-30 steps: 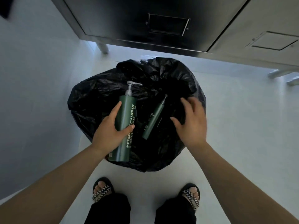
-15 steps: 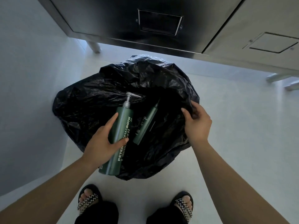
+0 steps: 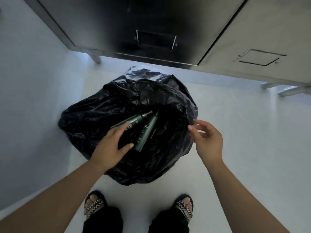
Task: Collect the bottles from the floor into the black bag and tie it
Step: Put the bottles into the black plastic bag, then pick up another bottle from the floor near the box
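Open-fingered, our left hand (image 3: 111, 146) releases a dark green pump bottle (image 3: 134, 121) into a black plastic bag (image 3: 94, 115); our open right hand (image 3: 208, 140) must gather its rim.

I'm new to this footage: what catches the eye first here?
A big crumpled black bag fills the middle of the pale floor, a green pump bottle and a slim bottle side by side in its mouth. The left hand reaches over the pump bottle; the right hand hovers at the bag's right rim.
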### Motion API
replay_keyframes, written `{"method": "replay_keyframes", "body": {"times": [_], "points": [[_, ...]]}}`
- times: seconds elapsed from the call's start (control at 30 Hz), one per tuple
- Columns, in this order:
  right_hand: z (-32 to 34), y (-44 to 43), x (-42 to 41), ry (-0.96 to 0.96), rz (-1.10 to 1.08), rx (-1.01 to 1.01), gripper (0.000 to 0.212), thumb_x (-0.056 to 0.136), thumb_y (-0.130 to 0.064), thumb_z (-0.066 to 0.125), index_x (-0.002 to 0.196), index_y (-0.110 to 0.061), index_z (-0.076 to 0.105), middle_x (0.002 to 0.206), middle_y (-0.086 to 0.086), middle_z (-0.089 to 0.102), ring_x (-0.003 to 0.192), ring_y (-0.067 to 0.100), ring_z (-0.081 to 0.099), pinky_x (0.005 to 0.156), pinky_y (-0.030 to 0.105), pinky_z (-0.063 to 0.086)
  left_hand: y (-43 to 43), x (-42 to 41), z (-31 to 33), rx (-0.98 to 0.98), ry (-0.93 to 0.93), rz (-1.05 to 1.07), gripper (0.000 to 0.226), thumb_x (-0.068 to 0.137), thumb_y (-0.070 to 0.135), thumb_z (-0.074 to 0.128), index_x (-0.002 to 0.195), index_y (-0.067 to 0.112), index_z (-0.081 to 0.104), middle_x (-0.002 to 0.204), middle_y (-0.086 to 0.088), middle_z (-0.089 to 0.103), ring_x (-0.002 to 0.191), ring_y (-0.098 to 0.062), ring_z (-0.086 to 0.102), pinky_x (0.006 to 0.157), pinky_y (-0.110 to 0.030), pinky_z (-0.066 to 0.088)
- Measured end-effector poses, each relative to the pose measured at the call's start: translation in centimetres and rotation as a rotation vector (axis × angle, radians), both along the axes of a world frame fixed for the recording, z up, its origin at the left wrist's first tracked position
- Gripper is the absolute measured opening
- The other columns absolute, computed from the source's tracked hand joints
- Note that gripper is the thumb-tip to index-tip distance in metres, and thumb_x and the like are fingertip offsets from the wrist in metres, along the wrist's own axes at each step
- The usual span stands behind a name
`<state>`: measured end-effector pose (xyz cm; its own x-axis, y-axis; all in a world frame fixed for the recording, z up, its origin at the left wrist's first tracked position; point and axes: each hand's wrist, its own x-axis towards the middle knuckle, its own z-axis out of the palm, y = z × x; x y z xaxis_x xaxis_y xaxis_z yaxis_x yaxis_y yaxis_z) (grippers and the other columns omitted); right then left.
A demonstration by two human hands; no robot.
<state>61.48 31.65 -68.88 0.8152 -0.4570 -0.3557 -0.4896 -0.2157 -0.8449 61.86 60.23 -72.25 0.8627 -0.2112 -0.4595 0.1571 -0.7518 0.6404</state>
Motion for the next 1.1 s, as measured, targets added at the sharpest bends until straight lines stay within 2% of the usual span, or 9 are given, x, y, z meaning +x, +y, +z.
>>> {"method": "replay_keyframes", "body": {"times": [0.07,0.2,0.3,0.4,0.5,0.6,0.83,1.0,1.1], "points": [[4.0,1.0,-1.6,0.056,0.029,0.018,0.019,0.080,-0.019,0.074,0.093,-0.031,0.068,0.078,-0.007,0.070,0.067,0.014,0.064,0.067,0.022,0.052,0.6,-0.4,4.8,0.028,0.031,-0.081,0.075,0.086,0.043,0.058,0.147,0.037,0.015,0.143,-0.002,0.038,0.127,-0.013,0.039,0.103,-0.021,0.029],[14.9,3.0,-4.5,0.142,0.146,0.024,0.017,0.083,-0.028,0.071,0.100,-0.027,0.067,0.089,-0.012,0.070,0.073,-0.004,0.062,0.065,0.005,0.042,1.5,0.2,17.2,0.075,0.018,-0.208,0.068,0.087,0.052,0.050,0.146,0.032,0.023,0.144,0.001,0.038,0.129,-0.013,0.039,0.101,-0.022,0.032],[24.7,4.3,-6.3,0.157,0.221,0.017,0.017,0.083,-0.032,0.070,0.099,-0.032,0.065,0.095,-0.014,0.068,0.078,-0.005,0.061,0.069,0.005,0.042,1.3,1.0,28.0,0.089,-0.053,-0.294,0.068,0.086,0.058,0.045,0.145,0.031,0.027,0.146,0.003,0.038,0.131,-0.015,0.038,0.105,-0.029,0.035],[34.3,5.2,-8.0,0.112,0.274,-0.031,0.023,0.082,-0.040,0.068,0.104,-0.034,0.064,0.100,-0.018,0.065,0.086,-0.005,0.059,0.074,0.010,0.044,0.2,0.8,38.6,0.035,-0.126,-0.370,0.071,0.082,0.066,0.039,0.144,0.034,0.028,0.146,0.004,0.039,0.131,-0.013,0.038,0.103,-0.025,0.034],[42.7,5.8,-9.6,0.023,0.269,-0.117,0.032,0.082,-0.046,0.065,0.111,-0.032,0.063,0.107,-0.019,0.062,0.093,-0.006,0.056,0.075,0.003,0.039,-1.3,0.5,47.4,0.037,-0.263,-0.481,0.066,0.084,0.062,0.043,0.144,0.036,0.027,0.144,0.005,0.041,0.129,-0.015,0.041,0.097,-0.025,0.036],[49.5,5.8,-11.6,-0.096,0.218,-0.181,0.033,0.083,-0.043,0.065,0.114,-0.032,0.061,0.108,-0.022,0.059,0.094,-0.011,0.053,0.077,0.000,0.036,-3.1,0.5,54.4,0.063,-0.382,-0.611,0.067,0.084,0.060,0.045,0.143,0.033,0.029,0.143,0.004,0.044,0.129,-0.017,0.041,0.102,-0.032,0.038],[58.3,1.4,-17.0,-0.199,0.076,-0.362,0.040,0.084,-0.046,0.062,0.122,-0.034,0.055,0.114,-0.021,0.057,0.101,-0.004,0.052,0.083,0.006,0.036,-10.0,-0.1,64.2,0.099,-0.530,-0.883,0.072,0.081,0.068,0.038,0.145,0.040,0.017,0.144,0.009,0.039,0.129,-0.016,0.040,0.098,-0.037,0.043],[61.7,-5.1,-22.3,-0.175,-0.042,-0.434,0.048,0.084,-0.051,0.059,0.128,-0.034,0.051,0.120,-0.023,0.052,0.105,-0.008,0.048,0.085,0.002,0.032,-18.0,-3.2,67.7,0.040,-0.597,-0.950,0.074,0.082,0.064,0.040,0.146,0.035,0.017,0.146,0.005,0.037,0.129,-0.017,0.040,0.101,-0.038,0.040],[63.0,-9.7,-26.5,-0.161,-0.138,-0.478,0.047,0.083,-0.056,0.056,0.126,-0.035,0.052,0.118,-0.023,0.054,0.104,-0.008,0.048,0.084,0.002,0.033,-24.3,-6.7,69.0,0.015,-0.672,-1.024,0.074,0.083,0.062,0.041,0.146,0.034,0.017,0.146,0.005,0.038,0.129,-0.018,0.040,0.097,-0.035,0.039]]}}
